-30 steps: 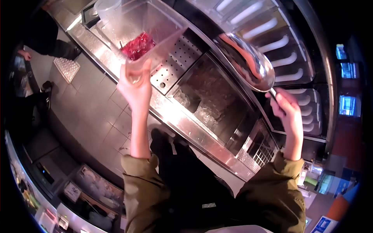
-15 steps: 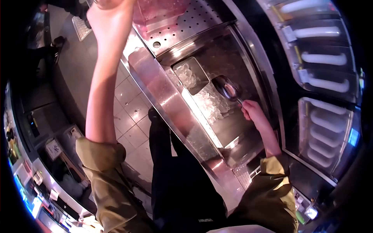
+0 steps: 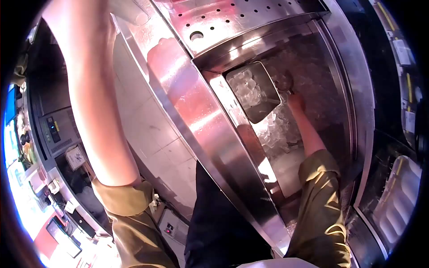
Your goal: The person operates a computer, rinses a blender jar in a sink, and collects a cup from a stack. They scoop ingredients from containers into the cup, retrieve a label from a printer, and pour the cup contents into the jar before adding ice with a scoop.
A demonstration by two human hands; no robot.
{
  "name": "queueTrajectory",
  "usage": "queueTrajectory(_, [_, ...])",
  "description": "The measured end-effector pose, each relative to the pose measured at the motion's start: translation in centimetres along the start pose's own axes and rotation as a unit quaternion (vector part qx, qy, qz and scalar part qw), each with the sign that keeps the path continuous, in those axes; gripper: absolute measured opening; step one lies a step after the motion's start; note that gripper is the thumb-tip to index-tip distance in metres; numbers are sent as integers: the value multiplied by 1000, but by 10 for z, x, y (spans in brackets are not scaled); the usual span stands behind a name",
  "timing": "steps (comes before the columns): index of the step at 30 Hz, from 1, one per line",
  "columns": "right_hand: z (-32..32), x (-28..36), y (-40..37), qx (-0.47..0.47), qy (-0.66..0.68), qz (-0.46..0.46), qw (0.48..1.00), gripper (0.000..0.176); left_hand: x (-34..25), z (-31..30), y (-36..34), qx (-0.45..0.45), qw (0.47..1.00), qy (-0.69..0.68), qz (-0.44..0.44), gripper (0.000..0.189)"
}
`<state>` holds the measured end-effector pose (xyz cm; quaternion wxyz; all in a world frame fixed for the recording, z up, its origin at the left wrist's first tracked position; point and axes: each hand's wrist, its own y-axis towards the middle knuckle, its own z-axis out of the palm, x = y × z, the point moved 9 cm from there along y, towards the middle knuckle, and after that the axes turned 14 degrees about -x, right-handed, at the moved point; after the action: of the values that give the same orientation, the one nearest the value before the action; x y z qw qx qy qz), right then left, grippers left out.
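Observation:
Inside the steel ice bin (image 3: 295, 165), my right hand (image 3: 296, 102) is closed around the handle of a metal ice scoop (image 3: 286, 82). The scoop's bowl is dim and partly lost in shadow, low among the ice. Just left of it stands a square metal container (image 3: 265, 111) with ice cubes (image 3: 246, 87) in it. Loose ice (image 3: 275, 131) lies in front of that container. My left hand (image 3: 78, 15) reaches to the top left, past the bin's steel front edge. Its fingers are blurred and cut off by the frame, so what they hold is hidden.
A perforated steel drain board (image 3: 250, 18) with a round hole borders the far side of the bin. A steel ledge (image 3: 196, 102) runs along its front. Dark drawers with white ribbed shapes (image 3: 397, 201) stand at right. A cluttered counter (image 3: 53, 196) lies at left.
My right hand has moved the scoop farther into the bin, down to the ice beside the container. My left hand has shifted left. The view has turned and come closer to the bin.

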<state>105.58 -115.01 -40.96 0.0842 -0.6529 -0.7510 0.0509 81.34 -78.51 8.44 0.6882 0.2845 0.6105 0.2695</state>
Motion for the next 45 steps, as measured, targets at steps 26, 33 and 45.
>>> queueTrajectory(26, [15, -24, -43, 217, 350, 49, 910, 19, 33, -5, 7, -2, 999, 4, -42, 29])
queueTrajectory(33, [5, -98, -69, 223, 341, 109, 907, 20, 33, -7, 9, 5, 988, 36, -148, 34])
queueTrajectory(45, [-68, -79, -128, 177, 343, 133, 913, 20, 36, -9, 9, 42, 984, 85, -150, 43])
